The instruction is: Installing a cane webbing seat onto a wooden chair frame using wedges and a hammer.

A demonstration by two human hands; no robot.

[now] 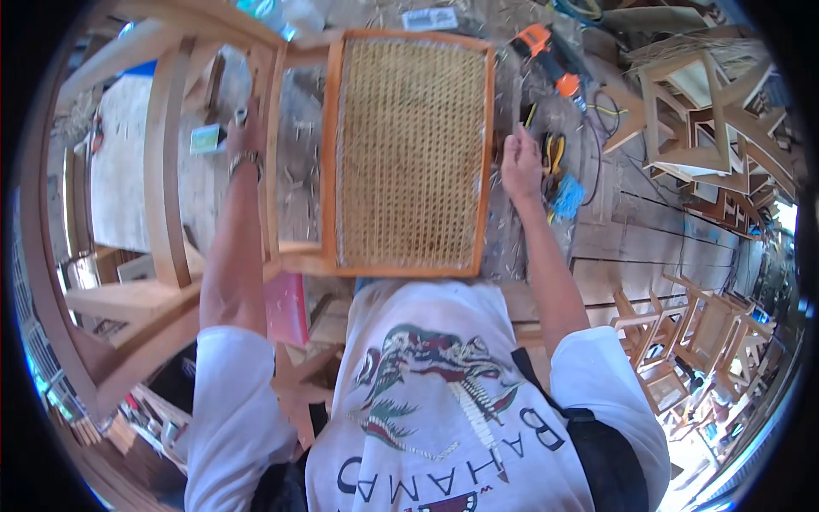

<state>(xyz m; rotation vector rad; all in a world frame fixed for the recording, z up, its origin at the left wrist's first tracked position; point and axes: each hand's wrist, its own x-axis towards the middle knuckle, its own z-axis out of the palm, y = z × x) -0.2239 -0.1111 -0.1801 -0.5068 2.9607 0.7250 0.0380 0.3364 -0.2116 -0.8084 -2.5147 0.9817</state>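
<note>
A wooden chair (172,162) lies on its side before me, its woven cane panel (414,154) facing up inside an orange-brown frame. My left hand (244,136), with a watch on the wrist, reaches along the chair's left rails. Its fingers are curled around a small grey piece that I cannot make out, next to a small green and white box (206,139). Right of the panel, my right hand (522,166) is closed, thumb and fingers pinched together; what they hold is too small to name. Yellow-handled pliers (555,154) lie beside it.
An orange and black power tool (550,60) lies at the far right of the bench. A blue cloth-like piece (567,197) sits below the pliers. Wooden chair frames (704,119) are piled at right, with more chairs (691,341) lower down. A pink-red piece (287,309) shows below the chair.
</note>
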